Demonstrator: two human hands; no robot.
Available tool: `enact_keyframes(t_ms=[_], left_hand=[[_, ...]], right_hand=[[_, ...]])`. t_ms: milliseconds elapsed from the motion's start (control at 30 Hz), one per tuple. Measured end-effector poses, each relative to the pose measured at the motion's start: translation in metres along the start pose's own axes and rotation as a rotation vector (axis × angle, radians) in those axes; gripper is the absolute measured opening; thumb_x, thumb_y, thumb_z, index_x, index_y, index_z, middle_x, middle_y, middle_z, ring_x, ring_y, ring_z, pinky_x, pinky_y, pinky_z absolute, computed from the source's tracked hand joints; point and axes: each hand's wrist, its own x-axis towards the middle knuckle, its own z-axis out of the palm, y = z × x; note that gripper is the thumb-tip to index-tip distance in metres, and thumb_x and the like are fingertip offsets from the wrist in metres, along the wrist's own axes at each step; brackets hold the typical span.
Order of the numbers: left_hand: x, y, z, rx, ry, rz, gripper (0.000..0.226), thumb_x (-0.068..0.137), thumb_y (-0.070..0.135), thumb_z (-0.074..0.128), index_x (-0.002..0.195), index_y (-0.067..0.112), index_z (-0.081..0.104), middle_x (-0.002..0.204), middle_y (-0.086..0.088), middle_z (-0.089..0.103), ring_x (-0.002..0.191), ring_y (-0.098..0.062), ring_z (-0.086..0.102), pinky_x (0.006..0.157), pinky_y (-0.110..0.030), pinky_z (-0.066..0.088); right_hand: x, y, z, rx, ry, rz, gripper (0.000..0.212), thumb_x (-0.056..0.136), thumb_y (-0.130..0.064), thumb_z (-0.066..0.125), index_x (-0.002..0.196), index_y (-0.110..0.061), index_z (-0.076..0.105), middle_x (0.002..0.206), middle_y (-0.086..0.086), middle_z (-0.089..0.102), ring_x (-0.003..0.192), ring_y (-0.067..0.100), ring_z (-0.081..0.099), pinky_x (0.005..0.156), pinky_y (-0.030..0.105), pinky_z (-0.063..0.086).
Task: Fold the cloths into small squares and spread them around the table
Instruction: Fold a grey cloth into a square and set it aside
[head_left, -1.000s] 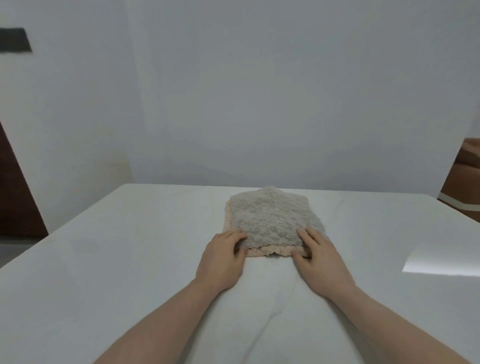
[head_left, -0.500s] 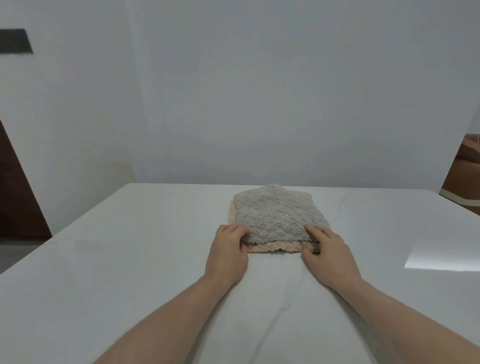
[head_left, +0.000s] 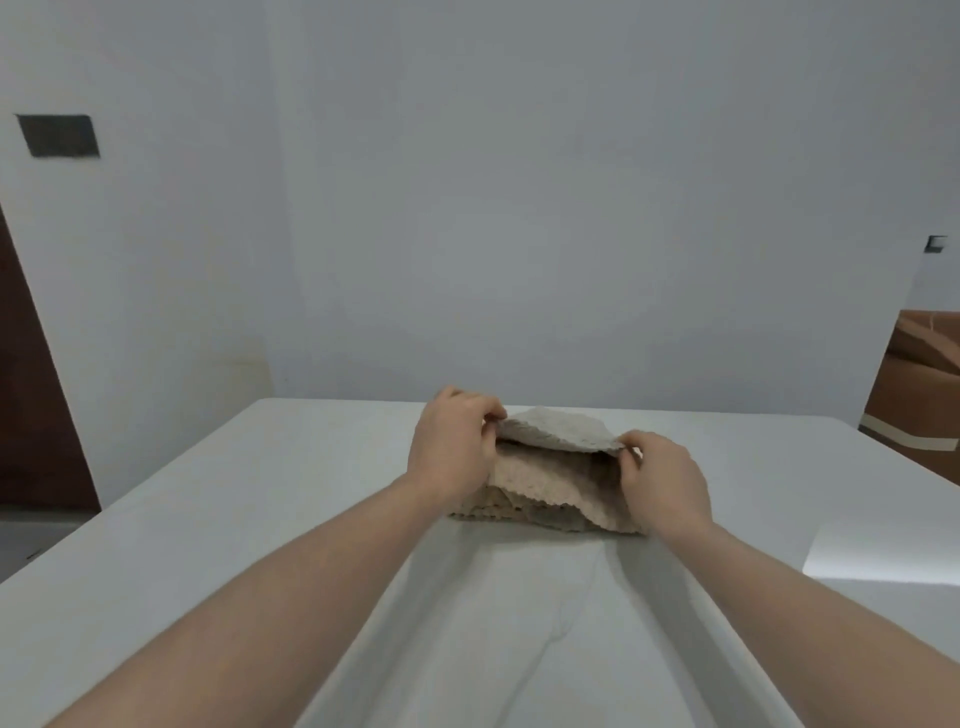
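A: Nearest the camera: your two bare forearms run in from 7 and 5 o'clock over the white tabletop (head_left: 218, 530), converging toward the middle. A faint grey vein in the surface runs between them.

B: Hands?

A: Your left hand (head_left: 451, 451) sits at the left end of the cloth stack, your right hand (head_left: 665, 483) at the right end. Both are pinching the grey cloth (head_left: 558, 432), one near corner each, thumb against fingers (head_left: 485, 415). So both are clenched on fabric, not released.

B: Where's the cloth?

A: Grey cloth is on top, its near edge raised off the stack and held level between your hands; its far part is hidden behind the raised edge. Under it, the beige cloth (head_left: 550, 486) lies on the tabletop, scalloped edge facing you. There look to be more layers at the bottom edge, but I cannot tell how many. The stack sits roughly centre of the tabletop, slightly toward 12 o'clock.

B: Anything else on the surface?

A: A bright patch of reflected light (head_left: 883, 553) at 3 o'clock, well apart from the stack.

B: Beyond?

A: Pale wall (head_left: 519, 208) at 12. A dark rectangular plate (head_left: 57, 135) on it around 10 o'clock, a dark brown door (head_left: 31, 405) at 9, a brown cardboard box (head_left: 919, 384) at 3.
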Motion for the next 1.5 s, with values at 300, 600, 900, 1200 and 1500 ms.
enact_keyframes(t_ms=[300, 600, 900, 1200, 1500], left_hand=[[-0.006, 0.038, -0.054, -0.009, 0.005, -0.161, 0.018, 0.100, 0.017, 0.044, 0.108, 0.024, 0.057, 0.107, -0.001, 0.066, 0.100, -0.025, 0.060, 0.080, -0.038, 0.049], [-0.014, 0.063, -0.140, -0.233, 0.251, 0.005, 0.015, 0.106, 0.017, 0.042, 0.114, 0.021, 0.054, 0.095, 0.005, 0.059, 0.083, -0.012, 0.056, 0.073, -0.029, 0.041], [-0.042, 0.039, -0.164, -0.171, 0.150, -0.093, 0.018, 0.106, 0.018, 0.045, 0.104, 0.018, 0.063, 0.093, 0.005, 0.063, 0.088, -0.020, 0.058, 0.080, -0.034, 0.044], [-0.089, -0.008, -0.107, -0.067, -0.349, -0.352, 0.004, 0.098, 0.021, 0.059, 0.101, 0.023, 0.061, 0.098, 0.003, 0.066, 0.083, -0.016, 0.061, 0.064, -0.026, 0.044], [-0.079, -0.024, -0.079, -0.116, -0.374, -0.477, 0.025, 0.090, 0.005, 0.050, 0.091, 0.020, 0.070, 0.089, 0.003, 0.069, 0.081, -0.021, 0.063, 0.065, -0.025, 0.045]], right_hand=[[-0.011, -0.036, -0.063, 0.122, 0.101, -0.083, 0.022, 0.100, -0.020, 0.049, 0.103, -0.030, 0.068, 0.101, -0.007, 0.072, 0.092, 0.025, 0.064, 0.075, 0.035, 0.048], [-0.032, -0.076, -0.135, 0.289, 0.262, -0.306, 0.015, 0.104, -0.022, 0.051, 0.109, -0.021, 0.066, 0.097, -0.011, 0.064, 0.088, 0.011, 0.057, 0.077, 0.030, 0.045], [-0.049, -0.080, -0.151, 0.335, 0.021, -0.329, 0.015, 0.105, -0.023, 0.052, 0.113, -0.030, 0.062, 0.075, -0.007, 0.058, 0.058, 0.004, 0.052, 0.059, 0.017, 0.040], [-0.073, -0.031, -0.090, 0.040, -0.384, -0.145, 0.025, 0.103, -0.015, 0.053, 0.119, -0.023, 0.070, 0.107, -0.003, 0.068, 0.093, 0.016, 0.062, 0.082, 0.026, 0.044], [-0.064, -0.028, -0.062, -0.048, -0.286, -0.093, 0.011, 0.099, -0.025, 0.060, 0.095, -0.030, 0.068, 0.090, -0.008, 0.070, 0.088, 0.020, 0.066, 0.079, 0.036, 0.056]])
